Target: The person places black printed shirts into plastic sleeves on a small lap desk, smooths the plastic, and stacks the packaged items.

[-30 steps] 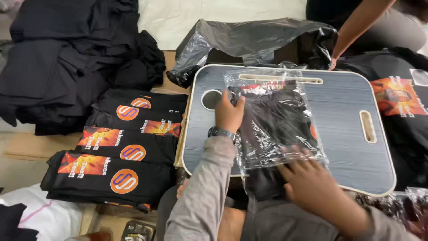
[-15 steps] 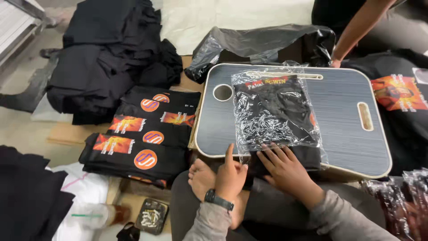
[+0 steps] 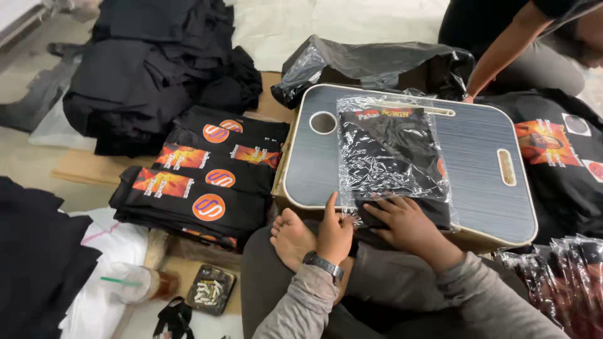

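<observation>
A folded black shirt lies inside a clear plastic bag [image 3: 386,157] on a dark lap table [image 3: 477,176]. My left hand [image 3: 333,233], with a watch on its wrist, pinches the near left corner of the bag's open end. My right hand [image 3: 407,224] lies flat on the near edge of the shirt at the bag's mouth, fingers spread. The shirt's near end sticks out of the bag under my right hand.
Folded black shirts with orange prints [image 3: 210,182] are stacked left of the table, behind them a heap of black cloth [image 3: 157,69]. A black plastic sack [image 3: 377,63] lies beyond the table. Another person's arm [image 3: 502,50] reaches in at the upper right. Bagged shirts [image 3: 559,276] lie at the lower right.
My left hand came down from the bag's far left edge to its near corner. My right hand stayed at the bag's mouth. The view shifted left and down.
</observation>
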